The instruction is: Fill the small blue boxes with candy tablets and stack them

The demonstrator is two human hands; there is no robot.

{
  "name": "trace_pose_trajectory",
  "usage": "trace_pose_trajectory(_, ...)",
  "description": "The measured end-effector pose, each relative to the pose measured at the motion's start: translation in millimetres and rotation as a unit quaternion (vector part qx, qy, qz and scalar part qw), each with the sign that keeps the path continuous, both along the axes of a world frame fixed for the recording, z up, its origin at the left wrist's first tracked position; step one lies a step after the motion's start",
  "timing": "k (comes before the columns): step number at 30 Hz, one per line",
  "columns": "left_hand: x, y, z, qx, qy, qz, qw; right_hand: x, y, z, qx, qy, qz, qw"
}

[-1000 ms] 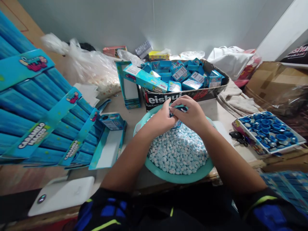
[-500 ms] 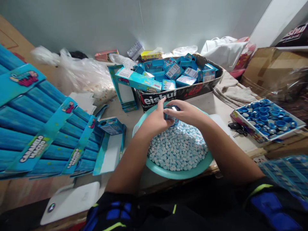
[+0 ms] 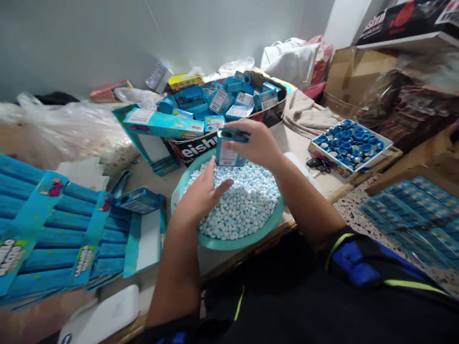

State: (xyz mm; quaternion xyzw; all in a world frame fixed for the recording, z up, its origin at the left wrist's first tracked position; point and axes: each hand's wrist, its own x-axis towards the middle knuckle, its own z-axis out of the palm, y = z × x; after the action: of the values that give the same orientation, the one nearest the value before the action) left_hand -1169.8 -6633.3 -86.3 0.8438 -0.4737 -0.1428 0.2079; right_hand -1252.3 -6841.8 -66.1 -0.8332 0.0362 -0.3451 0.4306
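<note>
My right hand (image 3: 256, 141) grips a small blue candy box (image 3: 228, 150) by its upper part, over the far side of a turquoise basin (image 3: 242, 244). A dark round hole shows on the box's top face. White and pale-blue candies (image 3: 240, 205) fill the basin. Over the candies at the left, my left hand (image 3: 204, 193) has its thumb and fingers apart, with nothing in them. Behind the basin, a dark carton (image 3: 276, 110) holds many small blue boxes (image 3: 219, 101).
At right, a shallow box holds blue caps (image 3: 351, 141), with black keys (image 3: 318, 165) beside it. Stacked blue display cartons (image 3: 53, 229) stand at left, near another small blue box (image 3: 139, 199). A white scale-like device (image 3: 107, 317) sits front left. Wrapped blue packs (image 3: 412, 215) lie at lower right.
My left hand has come off the small box and opened, moving down and left. My right hand keeps the box, now more upright. The view has swung to the right.
</note>
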Motion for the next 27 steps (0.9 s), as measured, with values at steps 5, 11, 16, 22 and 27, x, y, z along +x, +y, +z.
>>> trace_pose_trajectory(5, -9, 6, -4.3, 0.037, 0.017, -0.068, 0.997, -60, -57, 3.5, 0.027, -0.076, -0.147, 0.986)
trace_pose_trajectory(11, 2, 6, -12.0, -0.002, 0.013, -0.053, 0.999, -88, -103, -52.3, 0.011, -0.004, -0.237, 0.971)
trace_pose_trajectory(16, 3, 4, -9.2, 0.002, 0.01, -0.049, 0.999, -93, -96, -88.3, 0.044, 0.031, -0.201, 0.978)
trace_pose_trajectory(22, 3, 1, -3.1, 0.002, 0.002, -0.05, 0.999, -117, -90, -129.6, 0.211, -0.117, -0.324, 0.915)
trace_pose_trajectory(27, 7, 2, -3.7, -0.005, -0.011, -0.043, 0.999, -119, -93, -151.3, 0.315, -0.154, -0.357, 0.866)
